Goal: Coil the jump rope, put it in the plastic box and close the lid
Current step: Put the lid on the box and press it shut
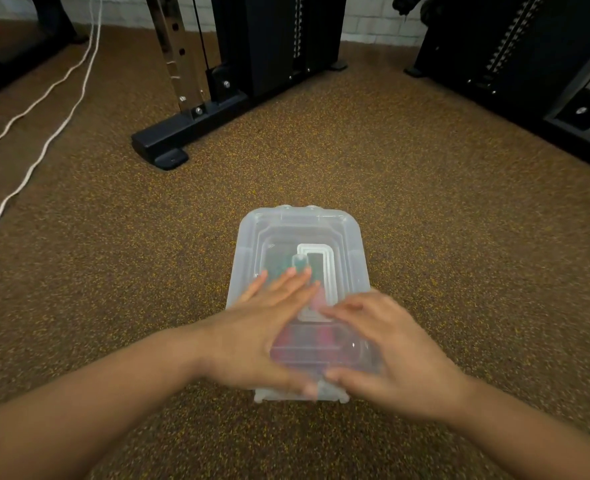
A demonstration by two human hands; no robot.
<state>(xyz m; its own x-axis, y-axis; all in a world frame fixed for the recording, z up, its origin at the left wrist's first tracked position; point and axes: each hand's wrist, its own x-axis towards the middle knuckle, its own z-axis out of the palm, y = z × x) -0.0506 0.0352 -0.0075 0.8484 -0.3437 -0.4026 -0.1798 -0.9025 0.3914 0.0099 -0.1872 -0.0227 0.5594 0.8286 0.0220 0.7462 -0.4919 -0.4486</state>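
A clear plastic box [300, 230] sits on the speckled brown floor in front of me, with its lid [349, 258] lying on top. Through the plastic I see blurred green and pink shapes of the jump rope [300, 344] inside. My left hand [259, 327] lies flat on the near left part of the lid, fingers spread. My right hand [390, 348] rests on the near right part, fingers spread, thumb at the near edge. Both hands are motion-blurred.
A black machine base [182, 136] with a steel upright stands at the back left of the box. Another black machine [515, 64] fills the far right. Two white cords [44, 133] run along the floor at the left.
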